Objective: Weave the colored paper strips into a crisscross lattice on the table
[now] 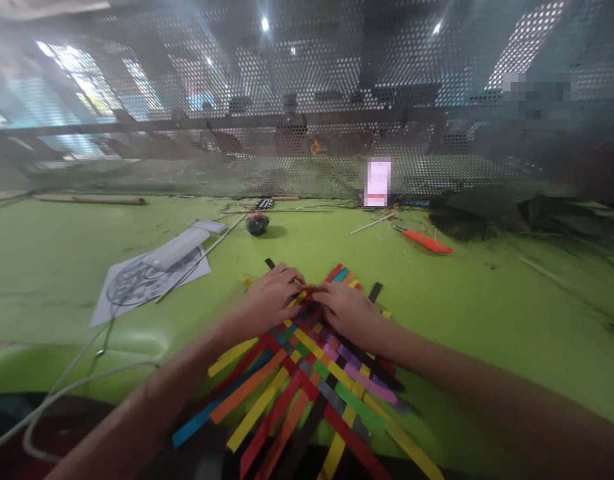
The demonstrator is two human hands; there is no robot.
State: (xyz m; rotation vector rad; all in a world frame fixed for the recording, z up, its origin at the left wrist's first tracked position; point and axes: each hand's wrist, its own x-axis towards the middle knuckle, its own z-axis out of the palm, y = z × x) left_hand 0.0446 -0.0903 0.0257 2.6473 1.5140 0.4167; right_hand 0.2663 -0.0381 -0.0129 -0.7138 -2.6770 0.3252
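Observation:
A mat of woven coloured paper strips [307, 387] lies on the green table [487, 313] in front of me, its loose ends fanning toward the near edge. My left hand [271, 297] and my right hand [347, 310] both rest on the far part of the weave. Their fingertips meet at the middle, curled and pinched on a strip there. The picture is smeared by motion, so the exact strip is hard to make out.
An orange-handled cutter [424, 241] lies at the back right. A printed sheet [147, 280] with a white box on it lies to the left, a small dark ball [257, 223] behind it. Thin sticks, white cables and a perforated screen [307, 133] border the table.

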